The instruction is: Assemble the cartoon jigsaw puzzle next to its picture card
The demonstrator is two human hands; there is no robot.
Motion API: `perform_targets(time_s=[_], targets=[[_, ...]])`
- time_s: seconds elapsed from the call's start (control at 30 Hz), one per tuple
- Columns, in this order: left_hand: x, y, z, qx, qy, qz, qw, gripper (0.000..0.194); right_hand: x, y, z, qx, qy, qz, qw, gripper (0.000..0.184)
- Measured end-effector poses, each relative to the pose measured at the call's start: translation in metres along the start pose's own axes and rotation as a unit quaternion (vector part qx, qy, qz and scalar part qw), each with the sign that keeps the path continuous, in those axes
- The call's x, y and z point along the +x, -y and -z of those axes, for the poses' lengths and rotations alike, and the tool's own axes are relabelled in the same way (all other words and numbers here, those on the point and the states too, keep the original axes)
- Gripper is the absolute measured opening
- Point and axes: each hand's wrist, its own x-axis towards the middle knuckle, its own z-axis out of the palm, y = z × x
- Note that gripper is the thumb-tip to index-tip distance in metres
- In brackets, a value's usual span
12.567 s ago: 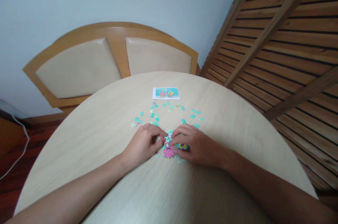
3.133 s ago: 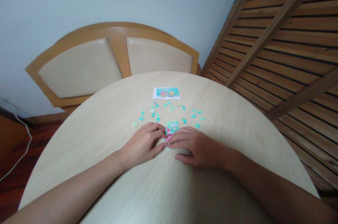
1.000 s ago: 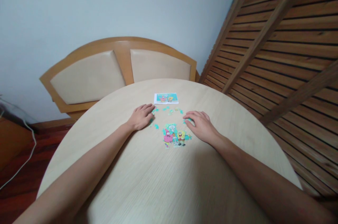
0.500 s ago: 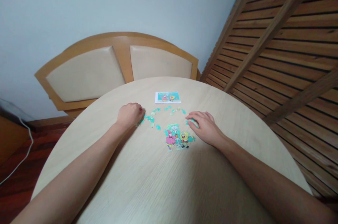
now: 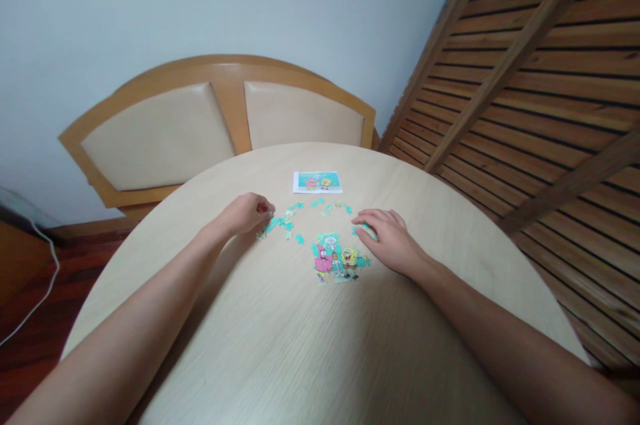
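My left hand (image 5: pixel 253 210) is raised just over the loose jigsaw pieces (image 5: pixel 283 221) on the left, thumb and fingertips pinched together. A bit of teal shows at the tips, a small jigsaw piece mostly hidden by the fingers. My right hand (image 5: pixel 383 231) rests on the table with fingers apart and slightly bent, beside a few teal pieces partly under them. Between and nearer to me lies a partly joined jigsaw (image 5: pixel 336 258) with a pink starfish, a teal figure and a yellow sponge character.
A picture card (image 5: pixel 317 182) showing the same characters lies beyond the pieces on the round wooden table (image 5: pixel 300 345). More loose pieces form an arc below it. A padded chair back (image 5: pixel 240 111) stands behind the table, and a slatted wooden panel (image 5: pixel 550 78) is at the right.
My left hand has turned and lifted slightly, so the pinched thumb and fingers now show. My right hand stays in the same place. The view has shifted slightly.
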Motion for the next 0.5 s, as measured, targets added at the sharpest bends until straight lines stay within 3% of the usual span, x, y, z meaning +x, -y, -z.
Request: perform_targets(time_s=[0.17, 0.23, 0.33, 0.5], targets=[[-0.015, -0.017, 0.015, -0.041, 0.024, -0.033, 0.998, 0.018, 0.0, 0.002, 0.0, -0.011, -0.012, 0.012, 1.0, 0.023], [-0.026, -0.031, 0.014, -0.114, 0.035, -0.076, 0.99, 0.022, -0.001, 0.006, 0.002, -0.006, -0.024, 0.043, 0.999, 0.022], [-0.045, -0.052, -0.002, -0.216, 0.084, -0.171, 0.958, 0.025, -0.005, 0.019, 0.005, 0.023, -0.023, 0.119, 0.992, 0.023], [-0.068, -0.065, -0.041, -0.258, 0.083, -0.193, 0.943, 0.025, -0.016, 0.042, 0.007, 0.061, 0.034, 0.205, 0.976, 0.03]])
